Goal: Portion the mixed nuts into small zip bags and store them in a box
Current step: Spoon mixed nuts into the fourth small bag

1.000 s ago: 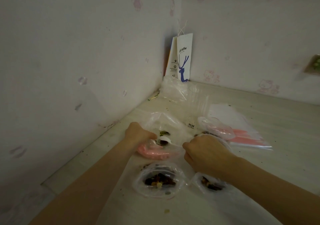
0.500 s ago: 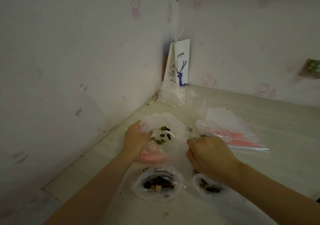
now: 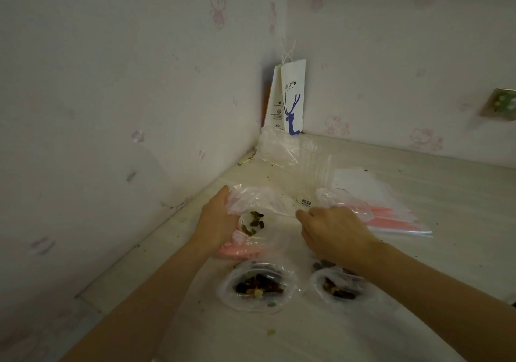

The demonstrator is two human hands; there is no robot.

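Hands had drawn apart over the table (image 3: 446, 194), spreading the zip bag (image 3: 251, 198) between them. Fingers of the left hand (image 3: 220, 222) clamped its edge; those of the right hand (image 3: 335, 233) were curled, on what was unclear. Some mixed nuts (image 3: 255, 222) lay inside.

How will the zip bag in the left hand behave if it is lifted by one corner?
Probably floppy: the zip bag is thin clear film, crumpled where the left hand grips it. Likely light: only a few nuts lie inside. Its mouth seems open, so tipping could spill them.
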